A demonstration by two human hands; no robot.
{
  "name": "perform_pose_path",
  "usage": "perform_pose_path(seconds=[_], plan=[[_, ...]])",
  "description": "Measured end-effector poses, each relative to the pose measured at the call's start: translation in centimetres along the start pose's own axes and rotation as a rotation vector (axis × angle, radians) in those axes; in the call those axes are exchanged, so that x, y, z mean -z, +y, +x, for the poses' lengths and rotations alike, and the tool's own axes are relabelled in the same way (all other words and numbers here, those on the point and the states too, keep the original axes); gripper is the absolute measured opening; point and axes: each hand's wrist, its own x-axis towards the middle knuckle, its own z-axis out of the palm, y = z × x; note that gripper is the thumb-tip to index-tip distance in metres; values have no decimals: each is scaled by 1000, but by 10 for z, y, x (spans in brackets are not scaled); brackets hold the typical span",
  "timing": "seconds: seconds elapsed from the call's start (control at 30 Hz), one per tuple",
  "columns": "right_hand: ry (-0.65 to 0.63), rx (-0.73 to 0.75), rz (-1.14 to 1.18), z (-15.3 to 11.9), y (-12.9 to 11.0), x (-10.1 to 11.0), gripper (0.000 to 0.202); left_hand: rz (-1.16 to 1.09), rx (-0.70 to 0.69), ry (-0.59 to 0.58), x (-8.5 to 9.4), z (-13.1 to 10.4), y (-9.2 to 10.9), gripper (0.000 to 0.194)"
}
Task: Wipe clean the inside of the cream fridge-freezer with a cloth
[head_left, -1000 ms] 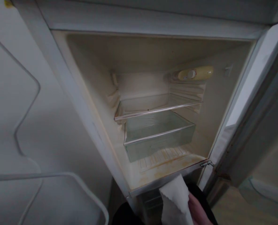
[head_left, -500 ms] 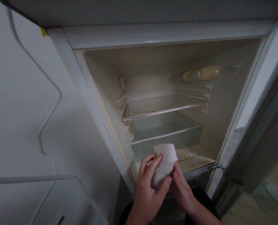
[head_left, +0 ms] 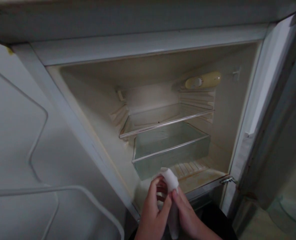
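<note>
While the left hand point(head_left: 151, 210) held the folded white paper towel point(head_left: 170, 179) between thumb and curled fingers, the right hand point(head_left: 188, 215) gripped its other side. The towel was at the mouth of the refrigerator point(head_left: 148, 50), in front of the clear crisper drawer point(head_left: 175, 153). Above the drawer sat a glass shelf point(head_left: 160, 117), with a yellowed lamp cover point(head_left: 209, 80) higher up.

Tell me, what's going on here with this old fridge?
A person is holding a folded white sheet, perhaps paper or cloth, between the left hand and the right hand, in front of an open fridge. Inside, a clear shelf sits above a clear drawer, and the fridge floor shows brownish-yellow stains. The door stands open on the right.
</note>
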Motion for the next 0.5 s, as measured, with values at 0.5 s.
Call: perform_pose_path(seconds=[0.5], plan=[[58,175,-592,-5,-6,38,54,-235,-53,52,-17,15,17,41]])
